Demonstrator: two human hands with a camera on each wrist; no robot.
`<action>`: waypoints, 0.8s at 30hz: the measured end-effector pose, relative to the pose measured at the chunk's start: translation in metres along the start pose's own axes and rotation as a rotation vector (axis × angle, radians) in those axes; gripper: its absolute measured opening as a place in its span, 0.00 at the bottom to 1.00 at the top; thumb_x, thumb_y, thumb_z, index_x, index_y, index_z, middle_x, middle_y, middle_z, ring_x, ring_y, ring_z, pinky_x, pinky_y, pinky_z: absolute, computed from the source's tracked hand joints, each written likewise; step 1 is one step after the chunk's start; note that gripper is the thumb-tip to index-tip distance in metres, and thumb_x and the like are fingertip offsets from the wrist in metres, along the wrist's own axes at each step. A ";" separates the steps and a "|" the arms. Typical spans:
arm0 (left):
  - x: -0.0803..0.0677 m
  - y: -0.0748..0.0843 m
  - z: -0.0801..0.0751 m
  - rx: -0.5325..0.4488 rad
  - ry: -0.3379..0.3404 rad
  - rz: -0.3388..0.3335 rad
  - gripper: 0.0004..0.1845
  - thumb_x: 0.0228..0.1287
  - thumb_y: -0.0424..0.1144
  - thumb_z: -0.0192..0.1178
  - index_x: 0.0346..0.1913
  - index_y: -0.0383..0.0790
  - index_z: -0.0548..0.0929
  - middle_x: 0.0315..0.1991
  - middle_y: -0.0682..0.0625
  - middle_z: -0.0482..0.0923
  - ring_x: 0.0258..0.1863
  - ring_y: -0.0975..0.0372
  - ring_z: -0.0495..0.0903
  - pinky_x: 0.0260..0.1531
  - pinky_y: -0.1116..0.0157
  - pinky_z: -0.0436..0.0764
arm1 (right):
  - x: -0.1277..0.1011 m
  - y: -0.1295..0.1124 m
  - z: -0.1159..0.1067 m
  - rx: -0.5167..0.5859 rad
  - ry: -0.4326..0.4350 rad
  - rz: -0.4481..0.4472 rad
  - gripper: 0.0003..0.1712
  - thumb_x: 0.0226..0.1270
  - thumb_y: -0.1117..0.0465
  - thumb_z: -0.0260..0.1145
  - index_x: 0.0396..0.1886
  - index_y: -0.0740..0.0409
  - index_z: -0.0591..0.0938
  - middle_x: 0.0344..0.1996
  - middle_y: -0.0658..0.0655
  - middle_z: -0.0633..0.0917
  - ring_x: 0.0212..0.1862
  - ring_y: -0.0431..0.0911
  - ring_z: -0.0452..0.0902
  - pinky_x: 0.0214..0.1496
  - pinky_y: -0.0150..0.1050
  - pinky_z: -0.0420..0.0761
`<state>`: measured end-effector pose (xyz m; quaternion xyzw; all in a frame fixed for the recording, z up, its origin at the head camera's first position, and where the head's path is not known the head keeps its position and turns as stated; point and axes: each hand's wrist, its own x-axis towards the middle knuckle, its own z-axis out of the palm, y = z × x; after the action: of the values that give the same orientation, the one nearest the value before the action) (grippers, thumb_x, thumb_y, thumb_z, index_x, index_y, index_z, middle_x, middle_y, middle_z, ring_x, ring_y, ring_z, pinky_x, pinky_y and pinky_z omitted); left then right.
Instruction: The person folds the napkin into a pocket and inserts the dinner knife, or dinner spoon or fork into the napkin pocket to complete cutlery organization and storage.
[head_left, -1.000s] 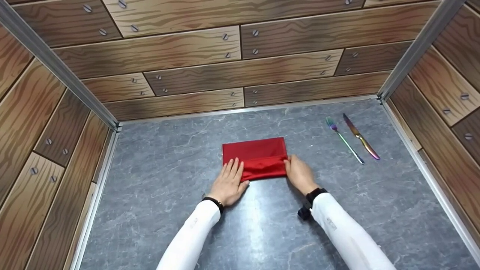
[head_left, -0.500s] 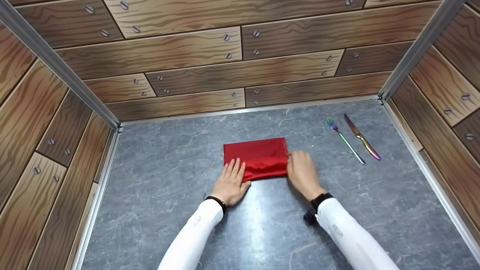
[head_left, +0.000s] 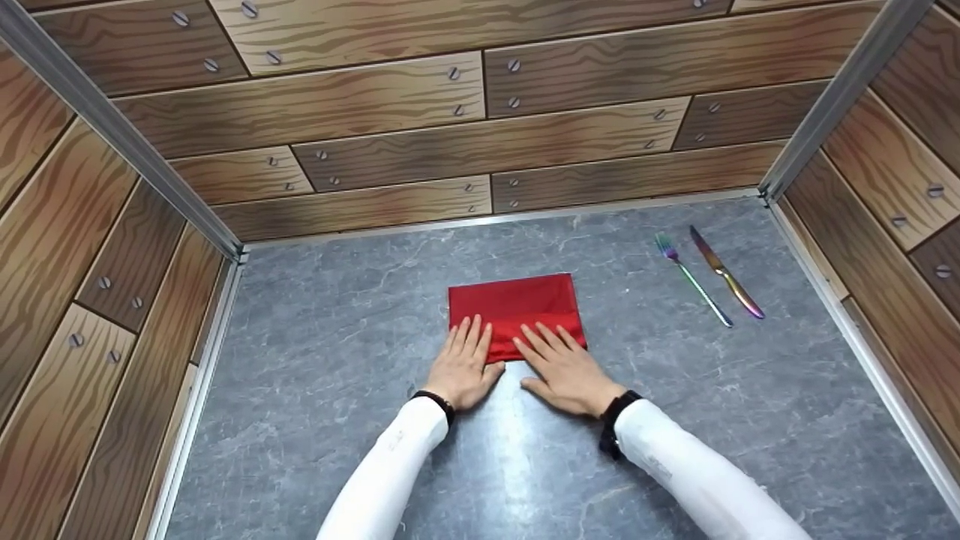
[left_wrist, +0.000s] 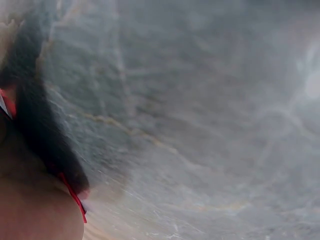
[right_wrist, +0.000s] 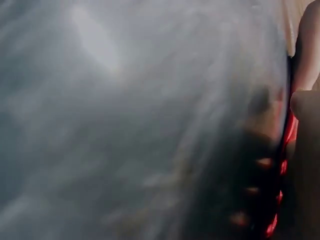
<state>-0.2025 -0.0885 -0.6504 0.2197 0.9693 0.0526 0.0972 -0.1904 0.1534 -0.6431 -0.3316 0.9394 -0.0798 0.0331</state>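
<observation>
Fingers on both hands are straight and spread flat, nothing pinched or curled. Going left to right: the left hand (head_left: 463,363) lies palm down with its fingers (head_left: 471,334) pressing on the near left corner of the folded red cloth napkin (head_left: 516,304), while the heel of the hand sits on the grey marble-look tabletop (head_left: 315,360). Just beside it, the right hand (head_left: 564,367) is flat too, its fingers (head_left: 551,337) fanned out over the near right part of the napkin, thumb stuck out on the bare tabletop. The two hands are close together but not touching.

The napkin itself is a neat rectangle lying flat around the middle of the tabletop, long side running left-right, with a fold line across it just beyond the fingertips.

Well off to the right, near the back right corner, there's an iridescent rainbow metal fork (head_left: 691,277) and right beside it a matching iridescent metal table knife (head_left: 726,273), both lying at the same slant, close together but apart.

Both arms are in white sleeves (head_left: 390,469) with dark wristbands.

The wrist cams are pretty much useless here: super blurry, just grey tabletop (left_wrist: 200,115) with slivers of red at the edge of the frame (right_wrist: 289,131).
</observation>
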 end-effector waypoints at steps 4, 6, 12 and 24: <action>0.002 -0.001 0.000 -0.002 0.001 0.001 0.42 0.80 0.66 0.31 0.84 0.44 0.43 0.86 0.44 0.37 0.85 0.50 0.37 0.85 0.53 0.41 | -0.008 0.008 0.001 0.051 -0.025 0.040 0.45 0.80 0.33 0.46 0.84 0.55 0.55 0.84 0.63 0.52 0.84 0.62 0.45 0.85 0.60 0.47; 0.002 -0.002 0.001 0.001 -0.001 0.001 0.42 0.79 0.67 0.30 0.84 0.44 0.43 0.86 0.45 0.36 0.85 0.49 0.37 0.85 0.53 0.41 | -0.013 0.011 0.000 0.071 -0.023 0.066 0.46 0.79 0.33 0.46 0.84 0.55 0.55 0.83 0.66 0.50 0.84 0.63 0.43 0.85 0.60 0.46; 0.003 -0.003 0.002 -0.015 -0.006 0.002 0.43 0.79 0.67 0.30 0.84 0.45 0.42 0.86 0.45 0.35 0.86 0.49 0.36 0.85 0.53 0.39 | -0.022 0.016 -0.006 0.118 -0.026 0.157 0.48 0.78 0.32 0.49 0.84 0.55 0.52 0.83 0.68 0.45 0.85 0.63 0.38 0.85 0.59 0.46; 0.001 -0.001 0.000 -0.045 -0.010 0.001 0.43 0.79 0.66 0.33 0.84 0.44 0.43 0.86 0.45 0.35 0.86 0.49 0.35 0.85 0.52 0.38 | -0.021 0.021 -0.008 0.062 -0.033 0.216 0.52 0.78 0.29 0.44 0.83 0.62 0.50 0.84 0.64 0.51 0.85 0.58 0.42 0.86 0.53 0.49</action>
<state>-0.2041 -0.0888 -0.6508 0.2182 0.9672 0.0733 0.1072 -0.1882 0.1835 -0.6390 -0.2286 0.9661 -0.0994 0.0675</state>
